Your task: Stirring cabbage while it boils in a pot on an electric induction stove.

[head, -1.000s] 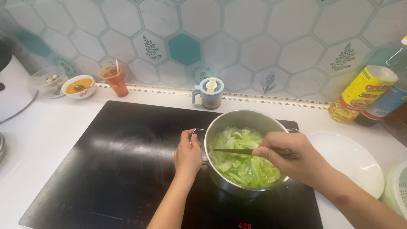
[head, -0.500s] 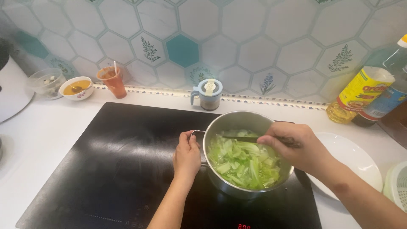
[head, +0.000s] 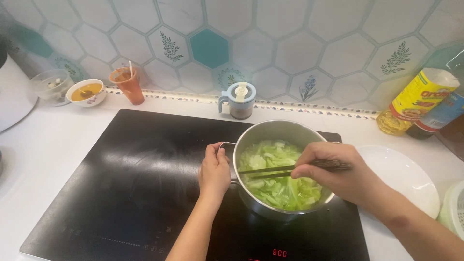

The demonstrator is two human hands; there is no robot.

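A steel pot (head: 270,131) full of pale green cabbage leaves (head: 282,186) stands on the black induction cooktop (head: 125,179). My left hand (head: 214,171) grips the pot's left handle. My right hand (head: 338,171) reaches over the pot from the right and holds a pair of dark chopsticks (head: 268,171), whose tips lie level across the leaves and point left.
An empty white plate (head: 406,176) lies right of the pot. A lidded seasoning jar (head: 240,100), an orange cup with a straw (head: 128,85), a small bowl of yellow sauce (head: 86,92) and a glass bowl (head: 50,85) line the tiled wall. Oil bottles (head: 418,101) stand at the far right.
My right hand has swept the chopsticks around through the leaves. The left hand stays on the pot handle, and the view has shifted slightly.
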